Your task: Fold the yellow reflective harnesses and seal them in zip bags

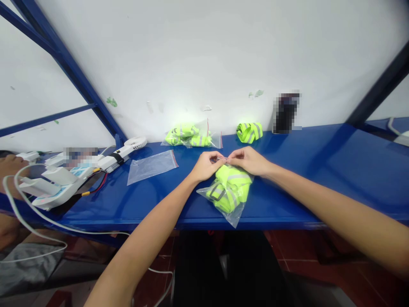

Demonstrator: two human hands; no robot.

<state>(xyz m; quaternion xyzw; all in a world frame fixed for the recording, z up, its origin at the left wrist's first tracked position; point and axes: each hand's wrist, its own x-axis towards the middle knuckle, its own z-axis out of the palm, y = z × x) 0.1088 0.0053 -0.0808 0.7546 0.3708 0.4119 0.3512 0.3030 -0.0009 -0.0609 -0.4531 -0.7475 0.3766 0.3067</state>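
Note:
A clear plastic bag (234,216) with a folded yellow-green reflective strap (234,183) inside lies near the table's front edge. A dark buckle shows through its left side. My left hand (207,165) pinches the top edge of this bag. Close beside it, my right hand (247,160) pinches the same edge, the fingertips of both hands nearly touching. A flat clear bag (151,167) with a red-lined edge lies to the left. Behind my hands, bagged straps (187,135) rest against the wall, and a rolled strap (249,132) without a visible bag sits right of them.
On the left stand a white power strip (56,196) with plugs and cables, and a small white fan (136,143). A dark phone-like object (286,113), partly pixelated, leans on the wall. Another person's hand (12,167) is at the far left edge of the blue table (319,166).

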